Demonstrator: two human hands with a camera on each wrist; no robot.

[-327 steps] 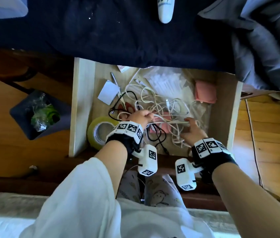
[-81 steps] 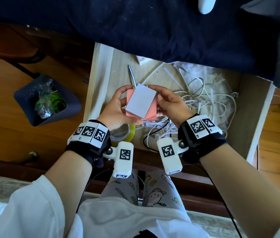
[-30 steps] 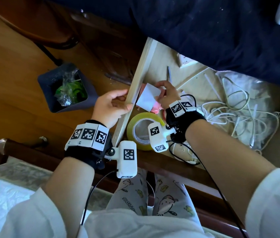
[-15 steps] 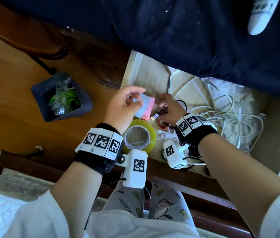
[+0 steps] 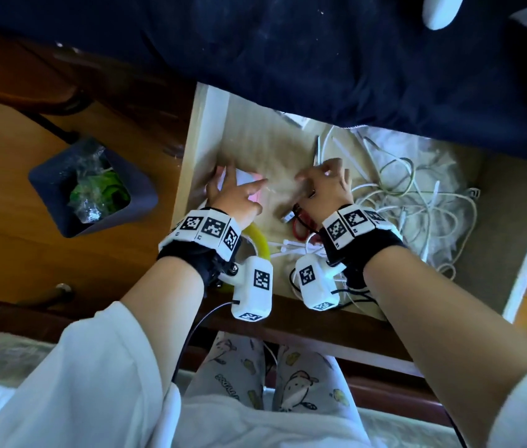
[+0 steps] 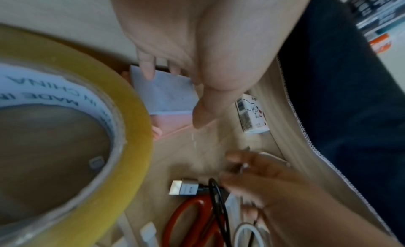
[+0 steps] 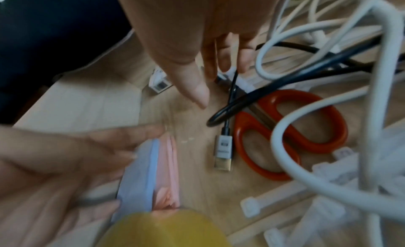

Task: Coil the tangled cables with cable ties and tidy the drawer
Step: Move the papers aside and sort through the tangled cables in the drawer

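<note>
My left hand (image 5: 234, 197) lies with fingers spread flat on the white-and-pink note pads (image 6: 166, 93) at the drawer's (image 5: 202, 137) left wall. Right hand (image 5: 325, 185) hovers loose, grip empty, above the black cable (image 7: 236, 105) and red scissors (image 7: 291, 134). White cables (image 5: 417, 202) tangle right; cable ties (image 7: 274, 197) lie near the tape roll (image 6: 92, 146).

Off to the side there's a dark bin (image 5: 92, 185) on the wood floor (image 5: 13, 247) with crinkly plastic and something green in it. A navy cloth (image 5: 320, 59) hangs over the top, and a small white box (image 6: 252, 115) sits by its zipper edge.
</note>
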